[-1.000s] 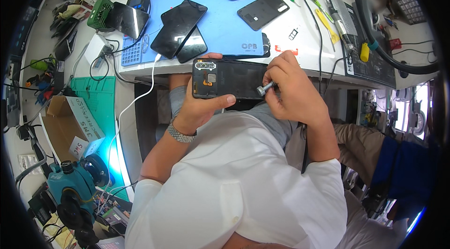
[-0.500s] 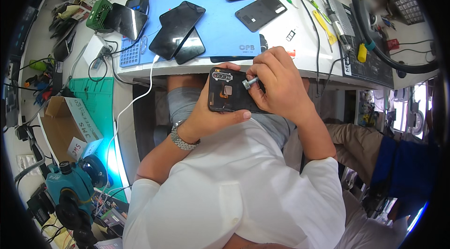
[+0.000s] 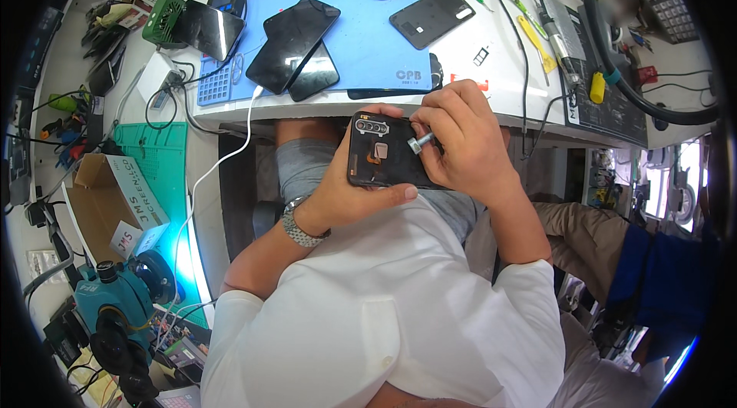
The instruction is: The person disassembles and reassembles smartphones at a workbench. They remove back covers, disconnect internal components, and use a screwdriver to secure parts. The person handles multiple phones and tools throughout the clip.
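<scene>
My left hand point(image 3: 338, 199) is wrapped round an opened smartphone point(image 3: 401, 166), with the thumb along its near edge and fingers at the far edge. The phone's back cover is off; its camera module point(image 3: 371, 127) and a small square coppery part point(image 3: 381, 150) show on the black inner side. Close over the right end of the phone, my right hand point(image 3: 474, 148) pinches a silver metal bolt point(image 3: 417, 145) between thumb and fingers. Its head points toward the phone; whether it touches the surface I cannot tell.
Beyond my hands, a white bench carries a blue mat point(image 3: 368, 39) with two stacked phones point(image 3: 295, 43). A loose back cover point(image 3: 432, 20), a yellow tool point(image 3: 536, 41) and cables lie around. At left stand an open cardboard box point(image 3: 96, 201) and a teal microscope point(image 3: 115, 297).
The bolt in my right fingers has shifted slightly right and toward me over the phone. Both hands keep their grips. The whole view has moved a little.
</scene>
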